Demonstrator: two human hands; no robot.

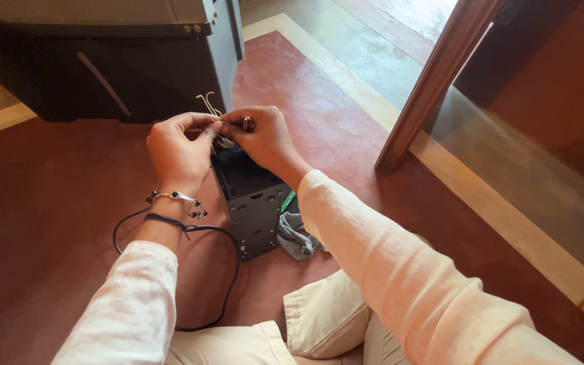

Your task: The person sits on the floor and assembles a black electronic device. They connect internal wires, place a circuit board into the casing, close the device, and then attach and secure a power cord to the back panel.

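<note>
two hands meet above one dark metal box [251, 203], and between them i see one small bundle of thin wires [209, 105] whose looped ends stick up past the fingertips. my left hand [178, 150] is closed narrow, thumb and forefinger pinched on the wires. my right hand [265, 138] is likewise curled tight, gripping a small dark piece [247, 124] at the wire ends; i cannot tell exactly what that piece is. the wires sit just above the box's open top, right at its rim, and seem to run down into it.

one box only: it stands upright on the floor between my knees, open at the top, with a dark hollow inside. beyond the wires going in, i cannot tell what it holds. its near face shows several small holes and slots.

one black cable [228, 284] loops across the floor from under my left wrist, curving round in front of the box. one grey cloth [295, 236] lies crumpled against the box's right side, with one small green thing [287, 201] poking out just above it. one bracelet [174, 197] sits on my left wrist.

farther out, one large dark case [103, 74] stands on the red floor [319, 115] behind the hands, and one wooden post [434, 81] leans up at the right.
</note>
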